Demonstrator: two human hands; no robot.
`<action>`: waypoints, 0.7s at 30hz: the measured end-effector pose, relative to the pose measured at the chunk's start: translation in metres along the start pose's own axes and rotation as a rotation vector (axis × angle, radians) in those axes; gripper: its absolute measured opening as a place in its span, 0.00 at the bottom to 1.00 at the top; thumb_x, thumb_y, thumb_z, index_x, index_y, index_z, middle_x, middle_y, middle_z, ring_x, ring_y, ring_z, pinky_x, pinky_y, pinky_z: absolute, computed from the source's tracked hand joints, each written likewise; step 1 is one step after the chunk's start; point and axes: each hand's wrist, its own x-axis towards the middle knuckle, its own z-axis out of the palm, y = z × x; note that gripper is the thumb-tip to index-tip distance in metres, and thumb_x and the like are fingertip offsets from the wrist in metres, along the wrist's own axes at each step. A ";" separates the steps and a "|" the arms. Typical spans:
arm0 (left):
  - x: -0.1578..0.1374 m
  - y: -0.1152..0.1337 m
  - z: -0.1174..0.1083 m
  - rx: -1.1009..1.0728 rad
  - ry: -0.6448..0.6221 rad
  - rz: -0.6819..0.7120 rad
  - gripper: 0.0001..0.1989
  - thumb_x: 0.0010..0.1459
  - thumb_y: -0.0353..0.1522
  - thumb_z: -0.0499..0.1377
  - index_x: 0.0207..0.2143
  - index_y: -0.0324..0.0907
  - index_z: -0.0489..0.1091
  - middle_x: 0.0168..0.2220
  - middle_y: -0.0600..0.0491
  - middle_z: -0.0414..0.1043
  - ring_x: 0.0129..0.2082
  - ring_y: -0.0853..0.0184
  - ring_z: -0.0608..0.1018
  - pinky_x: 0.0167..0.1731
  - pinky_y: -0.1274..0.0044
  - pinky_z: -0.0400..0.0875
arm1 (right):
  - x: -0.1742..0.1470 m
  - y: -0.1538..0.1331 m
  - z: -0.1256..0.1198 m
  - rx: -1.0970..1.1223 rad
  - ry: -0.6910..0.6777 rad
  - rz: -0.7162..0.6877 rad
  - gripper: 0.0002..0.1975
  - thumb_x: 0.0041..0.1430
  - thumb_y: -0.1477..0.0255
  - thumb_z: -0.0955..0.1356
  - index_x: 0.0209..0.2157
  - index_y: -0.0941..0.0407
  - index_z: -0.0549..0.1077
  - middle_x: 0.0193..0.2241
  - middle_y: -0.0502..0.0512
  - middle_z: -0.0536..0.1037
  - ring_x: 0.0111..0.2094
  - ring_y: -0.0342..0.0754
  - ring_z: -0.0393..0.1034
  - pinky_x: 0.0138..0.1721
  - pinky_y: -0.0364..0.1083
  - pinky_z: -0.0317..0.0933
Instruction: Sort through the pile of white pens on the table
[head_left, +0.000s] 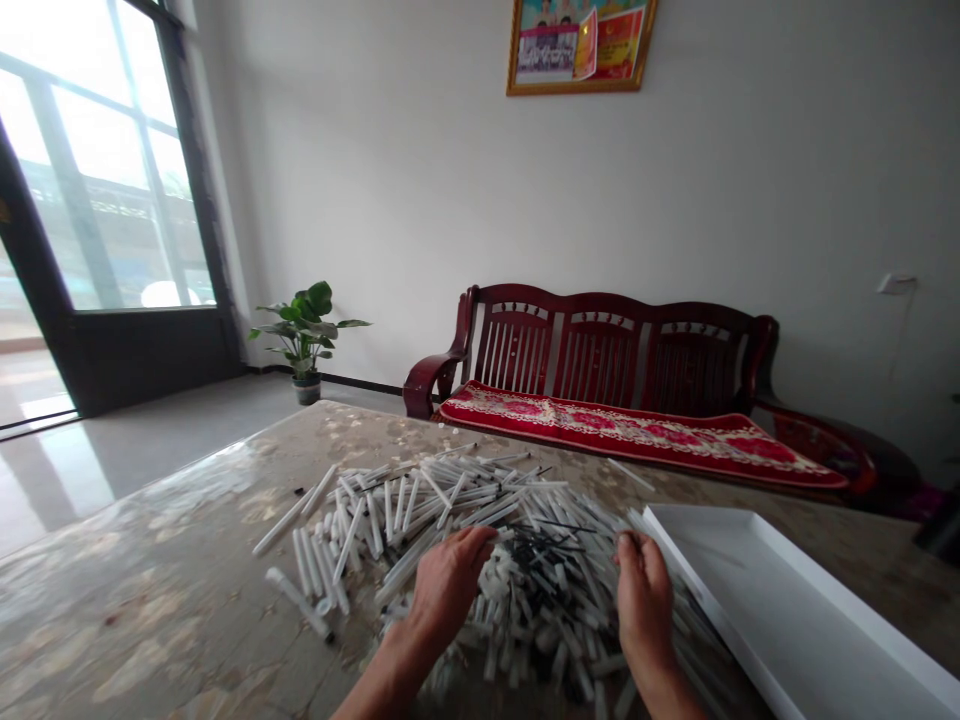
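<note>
A heap of white pen tubes (442,490) lies across the table, with a darker cluster of small black and clear pen parts (536,565) between my hands. My left hand (450,575) is over the near middle of the heap, its fingers pressed together at the edge of the dark cluster. On the right side of the pile, my right hand (645,595) is closed with thumb against fingers, close to the white tray. What either hand holds, if anything, is blurred or hidden by the fingers.
A shallow white tray (817,620) stands at the right, beside the heap. The patterned tabletop (150,590) carries a few stray tubes at its left. Beyond the table are a dark red wooden bench (600,350), a potted plant (304,335) and a glass door (112,180).
</note>
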 end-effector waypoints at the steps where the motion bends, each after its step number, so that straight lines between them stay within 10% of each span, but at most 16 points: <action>1: 0.001 -0.003 -0.002 0.020 0.033 -0.018 0.14 0.66 0.31 0.53 0.47 0.50 0.75 0.46 0.54 0.80 0.45 0.64 0.81 0.42 0.77 0.70 | 0.002 0.003 -0.001 -0.006 0.021 0.006 0.19 0.57 0.53 0.64 0.33 0.55 0.74 0.26 0.52 0.77 0.29 0.51 0.70 0.33 0.47 0.63; 10: 0.009 -0.032 -0.025 0.210 0.237 -0.178 0.18 0.68 0.30 0.50 0.53 0.51 0.74 0.46 0.52 0.78 0.42 0.63 0.79 0.40 0.76 0.68 | -0.005 0.012 0.002 -0.154 -0.195 -0.119 0.23 0.61 0.53 0.60 0.41 0.56 0.77 0.42 0.61 0.78 0.44 0.57 0.71 0.45 0.53 0.63; 21: 0.010 -0.055 -0.064 0.290 0.456 -0.357 0.15 0.63 0.29 0.55 0.48 0.50 0.76 0.53 0.52 0.75 0.51 0.58 0.75 0.53 0.69 0.64 | -0.011 0.012 0.005 -0.163 -0.218 -0.256 0.21 0.61 0.54 0.61 0.39 0.54 0.76 0.37 0.58 0.76 0.37 0.54 0.70 0.42 0.52 0.64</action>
